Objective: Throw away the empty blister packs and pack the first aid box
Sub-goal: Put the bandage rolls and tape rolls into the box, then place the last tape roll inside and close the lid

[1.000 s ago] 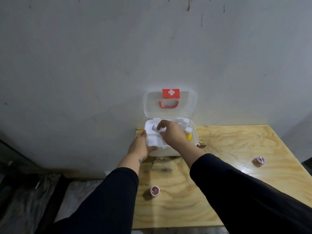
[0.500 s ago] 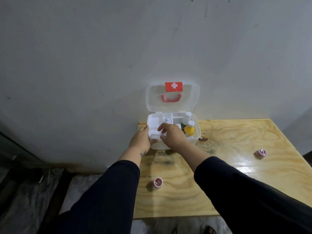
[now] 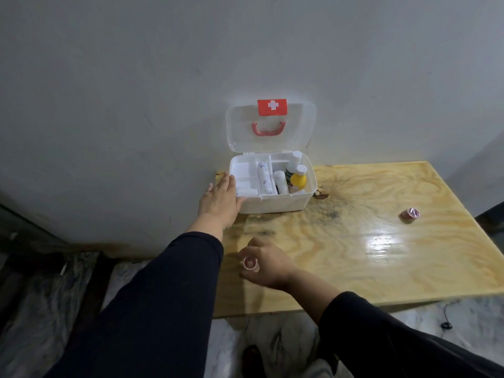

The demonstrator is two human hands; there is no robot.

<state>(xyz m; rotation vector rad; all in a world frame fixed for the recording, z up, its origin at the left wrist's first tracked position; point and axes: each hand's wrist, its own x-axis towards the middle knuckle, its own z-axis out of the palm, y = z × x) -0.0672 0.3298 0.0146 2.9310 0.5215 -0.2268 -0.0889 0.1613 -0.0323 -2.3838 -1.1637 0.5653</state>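
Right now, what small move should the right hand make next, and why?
Probably lift the small pink roll and carry it to the open first aid box. The right hand is closing around it near the table's front, while the left hand rests against the box's left side.

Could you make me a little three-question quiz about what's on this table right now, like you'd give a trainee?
1. True or false: the first aid box has its lid shut.
2. Which hand is closing round the small pink roll near the table's front edge? A) left hand B) right hand
3. Fill in: a second pink roll lies on the ___ side of the wooden table.

Key: 1. False, the lid stands open against the wall. 2. B; the left hand rests against the box. 3. Right.
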